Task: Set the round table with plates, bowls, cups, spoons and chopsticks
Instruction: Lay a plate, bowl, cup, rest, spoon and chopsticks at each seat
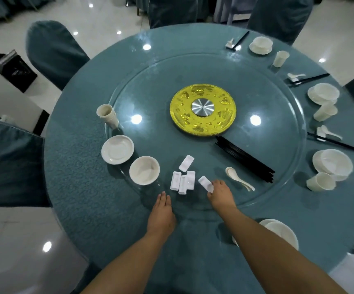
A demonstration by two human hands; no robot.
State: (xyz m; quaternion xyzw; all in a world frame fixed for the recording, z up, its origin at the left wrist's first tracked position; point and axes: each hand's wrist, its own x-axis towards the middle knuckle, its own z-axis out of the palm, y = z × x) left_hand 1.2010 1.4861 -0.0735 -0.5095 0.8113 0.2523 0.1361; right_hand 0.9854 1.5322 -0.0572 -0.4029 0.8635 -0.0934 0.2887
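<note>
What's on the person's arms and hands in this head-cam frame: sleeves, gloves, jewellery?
Nothing worn shows. The left hand and right hand are bare, with no gloves, rings or watch visible. Both forearms are uncovered up to the frame's bottom edge; no sleeve comes into view.

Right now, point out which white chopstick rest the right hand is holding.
The chopstick rest farthest right, pinched by the right hand; the other rests lie untouched left of it.
</note>
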